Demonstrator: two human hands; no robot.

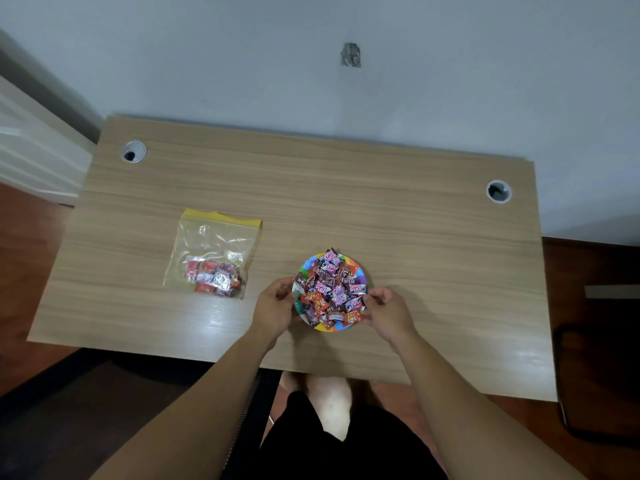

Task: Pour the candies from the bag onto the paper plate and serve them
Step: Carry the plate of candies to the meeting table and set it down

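Observation:
A multicoloured paper plate point(360, 272) sits near the front middle of the wooden desk, heaped with wrapped candies point(330, 289) in pink, purple and orange. My left hand point(275, 308) grips the plate's left rim and my right hand point(389, 311) grips its right rim. To the left lies a clear zip bag point(214, 244) with a yellow seal strip, flat on the desk, with several candies point(214, 278) still bunched in its lower end.
The wooden desk point(346, 202) stands against a grey wall, with round cable holes at the back left point(133, 151) and the right point(498, 191). A dark chair point(595, 382) stands at the right on the reddish floor. My knee shows below the desk's front edge.

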